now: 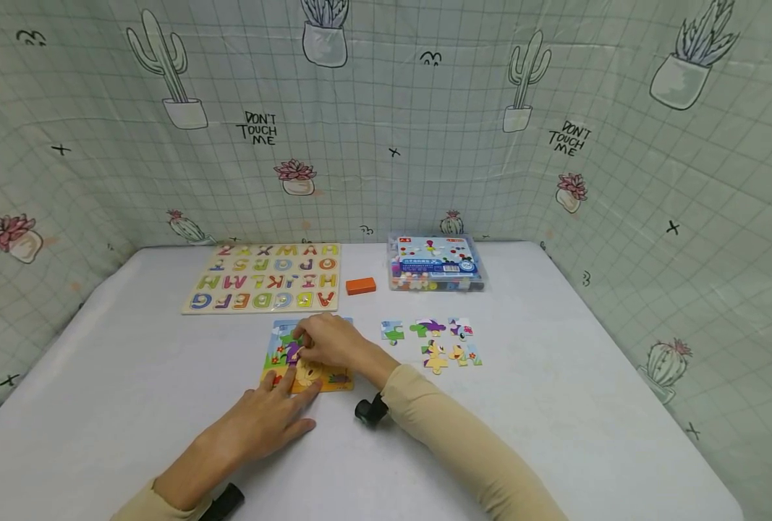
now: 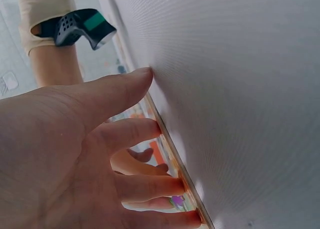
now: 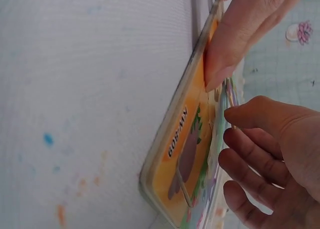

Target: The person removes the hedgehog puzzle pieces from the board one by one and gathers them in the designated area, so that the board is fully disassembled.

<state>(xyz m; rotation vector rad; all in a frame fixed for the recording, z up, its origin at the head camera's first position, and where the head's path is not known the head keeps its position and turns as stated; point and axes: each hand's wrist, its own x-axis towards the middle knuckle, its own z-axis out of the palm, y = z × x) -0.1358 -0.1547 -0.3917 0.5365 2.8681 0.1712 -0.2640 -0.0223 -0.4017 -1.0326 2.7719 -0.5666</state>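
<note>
Spreading its fingers wide, the left hand (image 1: 265,420) rests fingertips on the near part of the puzzle board (image 1: 344,387); its thumb lies off the board, beside the near edge. A beige sleeve (image 1: 438,420) with a black wrist camera (image 1: 370,411) crosses from the right. The right hand (image 1: 333,340) is narrow, pinching a thin puzzle piece (image 3: 231,95) over the middle of the board; whether the piece touches the board, cannot tell. Board lies flat on the white table (image 1: 555,405), left of centre, partly covered by both hands. Visible print: orange ground, green plants, purple and yellow shapes.

Right of the board, well apart from it: loose pieces (image 1: 435,357) in two rough rows. Beyond: an orange block (image 1: 361,286), just beside the letter board (image 1: 262,311), which carries rows of coloured letters. To the block's right, a clear plastic box (image 1: 434,266) with a blue-and-white label. Farthest: a checked cloth (image 1: 392,108) printed with potted cacti.
</note>
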